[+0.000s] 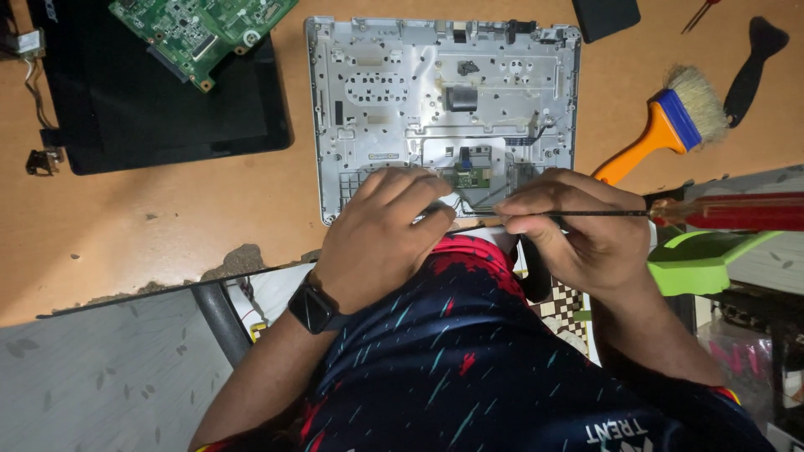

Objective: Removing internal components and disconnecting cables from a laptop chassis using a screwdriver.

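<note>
Two hands work at the near edge of a silver laptop palmrest frame (444,92) lying inner side up on the orange worktop (159,218). Left hand (381,234) rests curled on the frame, holding nothing visible. Right hand (569,234) pinches the thin shaft of a red-handled screwdriver (729,211), lying level, near a small green board (471,177). An orange-handled brush (670,125) lies beside the frame.

The left hand (381,230), a black watch (316,307) on its wrist, rests on the near edge of a silver laptop shell (442,92) lying inside-up on the brown worktop (167,209). The right hand (569,230) pinches the thin shaft of a red-handled screwdriver (720,211) beside it. An orange-handled brush (670,121) lies to the right, and a green circuit board (201,29) on a black panel (159,109) to the left.
</note>
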